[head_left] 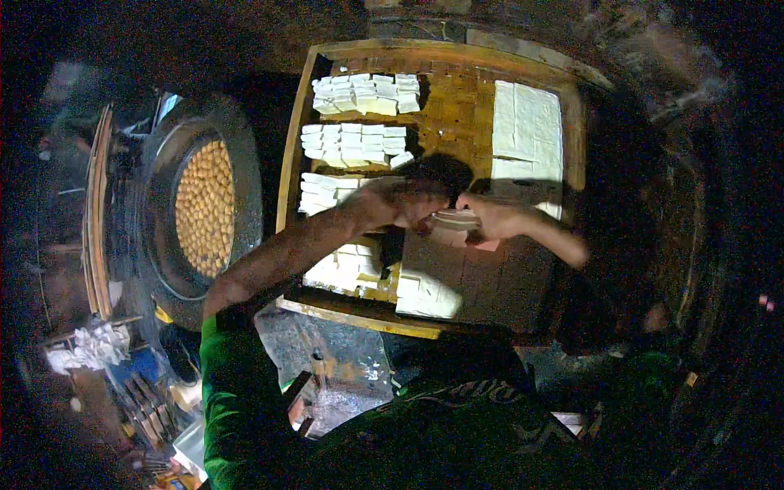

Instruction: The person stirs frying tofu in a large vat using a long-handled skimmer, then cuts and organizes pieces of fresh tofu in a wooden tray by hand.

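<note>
My left hand (pixel 412 204) and my right hand (pixel 490 219) meet over the middle of a wooden tray (pixel 449 110). Between their closed fingers is a small row of pale tofu pieces (pixel 455 219), partly hidden by the fingers and in shadow. Below my hands lies a flat slab of tofu (pixel 482 282) scored into blocks, mostly shaded. To the left, cut tofu pieces stand in rows, such as the back row (pixel 367 94) and the second row (pixel 355 145). A third row (pixel 320 192) is partly covered by my left forearm.
Another lit tofu sheet (pixel 527 126) lies at the tray's back right. Left of the tray is a large dark pan (pixel 159 212) full of round golden pieces (pixel 206 212). Crumpled white material (pixel 90 349) sits at the lower left. The surroundings are very dark.
</note>
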